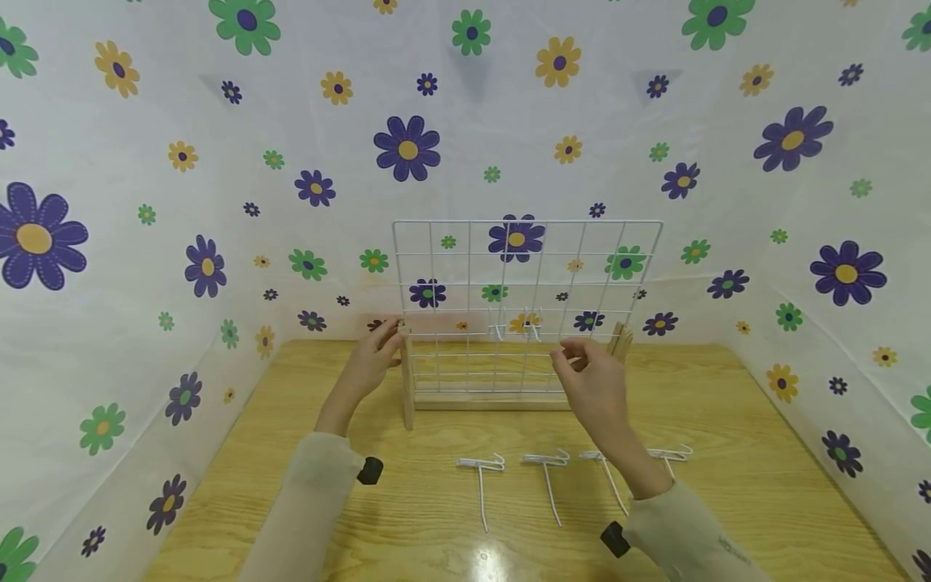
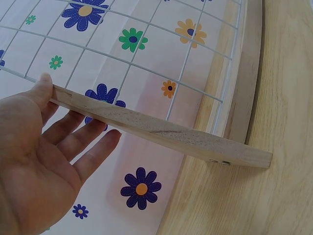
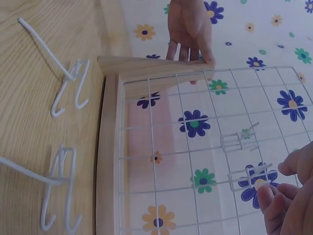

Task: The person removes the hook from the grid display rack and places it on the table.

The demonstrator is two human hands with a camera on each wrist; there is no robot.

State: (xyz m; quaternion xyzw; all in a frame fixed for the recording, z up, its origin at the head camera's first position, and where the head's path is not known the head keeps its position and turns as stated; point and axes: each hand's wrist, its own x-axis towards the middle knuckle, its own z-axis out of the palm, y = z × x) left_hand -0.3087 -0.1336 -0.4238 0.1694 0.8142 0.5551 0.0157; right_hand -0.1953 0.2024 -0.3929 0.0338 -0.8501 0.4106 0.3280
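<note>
My left hand [image 1: 369, 360] grips the top end of the wooden side post [image 1: 408, 384] of a stand, the thumb on one side and fingers on the other. A white wire grid panel [image 1: 527, 221] stands upright in this wooden frame. On the grid hang two white wire hooks [image 3: 232, 142], low and near its middle. My right hand [image 1: 596, 388] hovers in front of the grid, just right of those hooks. Its fingers [image 3: 274, 205] are loosely bent, thumb apart, and nothing is held.
Several more white double-prong hooks [image 1: 480, 485] lie in a row on the wood-grain table [image 1: 407, 517] in front of the stand; my right forearm partly covers some. A flower-printed white cloth [image 1: 451, 105] encloses the back and sides.
</note>
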